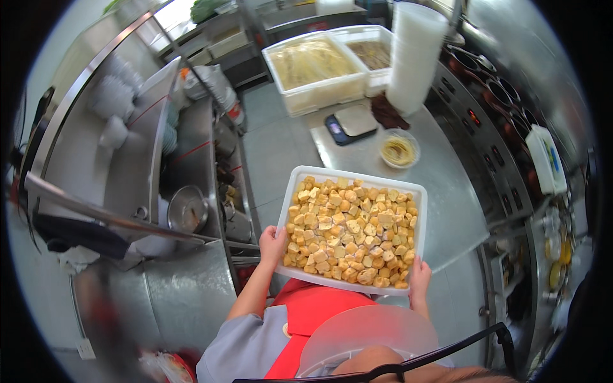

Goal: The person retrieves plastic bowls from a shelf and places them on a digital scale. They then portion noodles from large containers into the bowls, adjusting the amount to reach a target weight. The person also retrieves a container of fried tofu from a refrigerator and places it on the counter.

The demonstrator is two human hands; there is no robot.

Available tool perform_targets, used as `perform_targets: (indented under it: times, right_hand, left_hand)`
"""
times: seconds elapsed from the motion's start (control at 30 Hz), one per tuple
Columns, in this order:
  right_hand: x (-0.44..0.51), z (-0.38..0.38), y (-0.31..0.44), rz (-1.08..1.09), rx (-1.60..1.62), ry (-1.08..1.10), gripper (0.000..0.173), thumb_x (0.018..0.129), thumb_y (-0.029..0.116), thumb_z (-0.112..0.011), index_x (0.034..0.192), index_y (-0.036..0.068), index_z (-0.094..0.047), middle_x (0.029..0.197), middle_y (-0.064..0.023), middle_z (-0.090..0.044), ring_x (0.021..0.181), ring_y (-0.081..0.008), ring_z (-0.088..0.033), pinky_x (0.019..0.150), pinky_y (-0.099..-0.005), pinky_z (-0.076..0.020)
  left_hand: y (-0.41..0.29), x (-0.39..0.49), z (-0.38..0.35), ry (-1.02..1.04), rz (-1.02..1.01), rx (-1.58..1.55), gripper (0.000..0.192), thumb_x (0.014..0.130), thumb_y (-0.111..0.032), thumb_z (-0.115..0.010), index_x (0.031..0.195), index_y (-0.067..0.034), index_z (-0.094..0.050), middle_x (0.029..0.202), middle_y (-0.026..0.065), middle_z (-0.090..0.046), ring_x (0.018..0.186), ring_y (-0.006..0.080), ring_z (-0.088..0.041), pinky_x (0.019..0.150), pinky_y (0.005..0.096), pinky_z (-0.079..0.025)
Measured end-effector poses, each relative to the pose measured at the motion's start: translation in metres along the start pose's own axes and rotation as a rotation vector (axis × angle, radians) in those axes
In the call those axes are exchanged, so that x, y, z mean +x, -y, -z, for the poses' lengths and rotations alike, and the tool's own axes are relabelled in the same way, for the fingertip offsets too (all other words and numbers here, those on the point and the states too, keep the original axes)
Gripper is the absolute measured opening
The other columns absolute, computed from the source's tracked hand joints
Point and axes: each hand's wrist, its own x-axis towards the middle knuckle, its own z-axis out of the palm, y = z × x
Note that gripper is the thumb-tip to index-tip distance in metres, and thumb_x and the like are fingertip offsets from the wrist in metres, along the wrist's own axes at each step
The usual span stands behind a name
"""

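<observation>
A white plastic tray [354, 172] heaped with golden, fried tofu-like cubes [352, 230] is held in front of my red apron [325, 304]. My left hand [273, 244] grips its left edge near the lower corner, thumb over the rim. On the opposite side, my right hand [420, 277] holds the edge near the lower right corner. The fingers beneath the tray are hidden. Beyond the tray's far edge, a round plastic tub of rubber bands [399, 149] and a digital kitchen scale [350, 124] rest on the steel table [450, 191].
White bins [318, 72] with plastic-covered contents and a tall stack of translucent containers [415, 57] stand at the far end. A steel shelf rack [187, 158] with a metal bowl [188, 209] is at left. Cooking equipment with control knobs [493, 158] lines the right.
</observation>
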Motion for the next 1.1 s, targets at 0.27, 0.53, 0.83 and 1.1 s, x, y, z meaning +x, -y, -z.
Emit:
perform_targets:
  times: [0.27,0.53,0.83,1.1]
  right_hand:
    - [0.083,0.004,-0.005,0.173,0.029,0.195,0.044,0.105,0.036,-0.055,0.074,0.005,-0.051,0.068,0.0045,-0.046,0.066,-0.0066,-0.038,0.056,-0.0292,-0.0346]
    - [0.073,-0.003,-0.019,0.025,0.189,0.249,0.045,0.106,0.032,-0.053,0.07,0.005,-0.048,0.067,0.0051,-0.045,0.063,-0.006,-0.037,0.054,-0.0293,-0.0316]
    - [0.122,-0.003,-0.02,0.13,-0.016,0.215,0.052,0.1,0.037,-0.062,0.063,0.0,-0.052,0.056,-0.0012,-0.045,0.055,-0.0109,-0.042,0.052,-0.0356,-0.0361]
    - [0.149,-0.026,-0.009,0.25,-0.291,0.166,0.055,0.092,0.05,-0.06,0.081,-0.002,-0.071,0.077,-0.0233,-0.069,0.079,-0.0402,-0.068,0.073,-0.048,-0.0514]
  left_hand:
    - [0.019,-0.053,-0.034,-0.328,0.029,0.134,0.033,0.087,-0.032,-0.075,0.085,0.001,-0.068,0.077,0.0126,-0.071,0.07,0.0214,-0.068,0.066,0.0364,-0.053]
    - [-0.027,-0.045,-0.009,-0.251,0.067,0.182,0.034,0.087,-0.033,-0.074,0.09,0.001,-0.069,0.08,0.0113,-0.072,0.072,0.0203,-0.068,0.069,0.0356,-0.052]
    - [-0.034,-0.073,-0.026,-0.249,0.091,0.221,0.039,0.084,-0.034,-0.072,0.092,0.004,-0.068,0.087,0.0173,-0.073,0.082,0.0277,-0.071,0.076,0.0387,-0.053]
    - [0.001,-0.096,-0.025,-0.39,0.187,0.296,0.042,0.089,-0.042,-0.061,0.1,-0.001,-0.066,0.098,0.0208,-0.069,0.093,0.0384,-0.066,0.085,0.047,-0.05]
